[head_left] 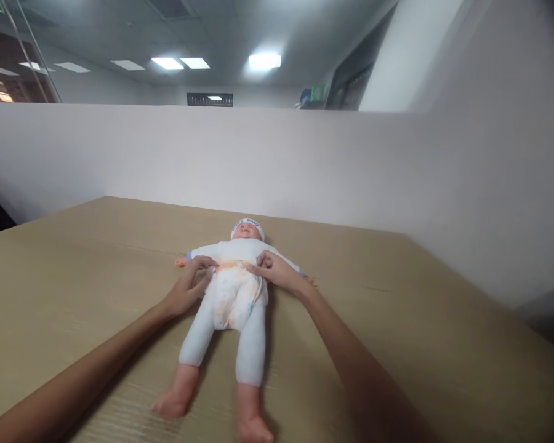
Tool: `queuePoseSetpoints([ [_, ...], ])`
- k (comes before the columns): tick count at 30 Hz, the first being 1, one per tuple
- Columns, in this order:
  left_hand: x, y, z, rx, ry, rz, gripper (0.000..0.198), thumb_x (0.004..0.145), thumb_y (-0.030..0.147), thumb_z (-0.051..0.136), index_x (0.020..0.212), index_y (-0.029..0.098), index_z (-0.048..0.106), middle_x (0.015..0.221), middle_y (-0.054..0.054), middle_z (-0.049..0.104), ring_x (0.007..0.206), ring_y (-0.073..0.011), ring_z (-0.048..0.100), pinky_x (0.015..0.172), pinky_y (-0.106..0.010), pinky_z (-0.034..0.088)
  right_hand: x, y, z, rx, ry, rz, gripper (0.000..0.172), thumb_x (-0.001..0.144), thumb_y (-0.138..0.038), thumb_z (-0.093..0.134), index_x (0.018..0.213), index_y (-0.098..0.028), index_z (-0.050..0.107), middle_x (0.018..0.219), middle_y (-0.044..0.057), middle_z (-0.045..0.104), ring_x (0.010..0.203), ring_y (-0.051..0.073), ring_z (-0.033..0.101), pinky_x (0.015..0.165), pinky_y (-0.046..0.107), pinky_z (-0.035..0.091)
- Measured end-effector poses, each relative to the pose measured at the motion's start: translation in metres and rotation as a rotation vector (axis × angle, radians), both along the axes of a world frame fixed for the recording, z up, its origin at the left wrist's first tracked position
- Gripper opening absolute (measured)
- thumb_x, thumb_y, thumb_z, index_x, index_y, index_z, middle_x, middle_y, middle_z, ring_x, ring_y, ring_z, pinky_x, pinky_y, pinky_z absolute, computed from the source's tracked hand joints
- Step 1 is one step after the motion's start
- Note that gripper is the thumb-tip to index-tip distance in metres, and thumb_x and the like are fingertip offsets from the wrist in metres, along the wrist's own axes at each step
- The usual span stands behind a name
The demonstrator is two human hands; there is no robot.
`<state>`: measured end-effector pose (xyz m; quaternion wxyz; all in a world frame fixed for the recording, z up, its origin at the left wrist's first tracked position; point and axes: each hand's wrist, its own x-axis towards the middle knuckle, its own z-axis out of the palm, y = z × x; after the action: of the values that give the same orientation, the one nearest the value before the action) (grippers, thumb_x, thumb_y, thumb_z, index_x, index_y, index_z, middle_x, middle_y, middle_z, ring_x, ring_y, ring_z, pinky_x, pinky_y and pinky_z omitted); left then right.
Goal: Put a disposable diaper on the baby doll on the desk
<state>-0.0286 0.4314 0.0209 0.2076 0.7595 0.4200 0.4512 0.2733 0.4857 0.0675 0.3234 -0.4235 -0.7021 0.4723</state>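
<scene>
A baby doll (244, 249) in a white long-sleeved suit and white printed cap lies on its back, feet toward me. Over the suit, around its hips, is a diaper (237, 295) with orange and blue prints and an orange waistband. At the waistband's left end, my left hand (191, 286) has its fingers and thumb closed on the diaper's edge. My right hand (279, 271) pinches the waistband near the right side, its other fingers curled. The small pieces under my fingertips are partly hidden.
The doll lies on a wide brown tabletop (96, 271) with a faint seam across it. A white partition wall (212, 154) rises behind the table and continues along the right. Ceiling lights (264, 61) show above it.
</scene>
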Motion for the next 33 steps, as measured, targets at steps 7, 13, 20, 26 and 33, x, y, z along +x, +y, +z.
queuePoseSetpoints([
  [7,-0.027,0.002,-0.013,-0.051,0.325,0.238,0.036,0.105,0.049,0.053,0.125,0.02,0.062,0.129,-0.013,0.067,0.123,-0.0334,0.056,0.113,-0.051,0.045,0.003,-0.004,0.007,0.001,-0.078,-0.018,0.064,0.075,-0.076,0.089,0.091,-0.024,0.054,0.073,-0.007,0.053,0.067,0.013,0.044,0.064,0.028,0.033],
  [13,-0.027,-0.006,-0.008,-0.092,0.65,0.338,0.03,0.095,0.044,0.062,0.112,0.019,0.06,0.127,-0.018,0.066,0.121,-0.0421,0.058,0.105,-0.057,0.046,0.005,-0.006,0.018,0.061,-0.115,-0.07,0.068,0.083,-0.09,0.071,0.095,-0.025,0.056,0.081,-0.001,0.065,0.073,0.018,0.055,0.068,0.031,0.042],
  [20,-0.028,-0.003,-0.008,-0.194,0.414,0.252,0.021,0.091,0.036,0.068,0.083,0.024,0.053,0.1,-0.012,0.07,0.104,-0.0376,0.062,0.095,-0.048,0.044,-0.004,-0.02,0.036,0.279,-0.158,-0.261,0.06,0.094,-0.085,0.06,0.096,-0.024,0.062,0.085,0.004,0.068,0.078,0.022,0.061,0.071,0.034,0.047],
  [26,-0.032,0.001,-0.014,-0.269,0.194,0.161,0.019,0.087,0.035,0.074,0.093,0.023,0.061,0.088,-0.005,0.07,0.081,-0.0272,0.062,0.08,-0.038,0.041,-0.039,-0.046,0.031,0.537,-0.29,-0.242,0.032,0.104,-0.057,0.059,0.095,-0.026,0.063,0.084,0.005,0.067,0.082,0.026,0.062,0.08,0.041,0.051],
  [33,-0.032,0.01,-0.013,-0.407,-0.229,0.116,0.036,0.09,0.052,0.075,0.103,0.021,0.06,0.072,0.004,0.059,0.067,-0.0173,0.056,0.066,-0.029,0.039,-0.066,-0.059,0.031,0.759,-0.504,0.212,0.023,0.111,-0.043,0.061,0.127,-0.031,0.073,0.145,0.008,0.07,0.14,0.033,0.059,0.122,0.055,0.044],
])
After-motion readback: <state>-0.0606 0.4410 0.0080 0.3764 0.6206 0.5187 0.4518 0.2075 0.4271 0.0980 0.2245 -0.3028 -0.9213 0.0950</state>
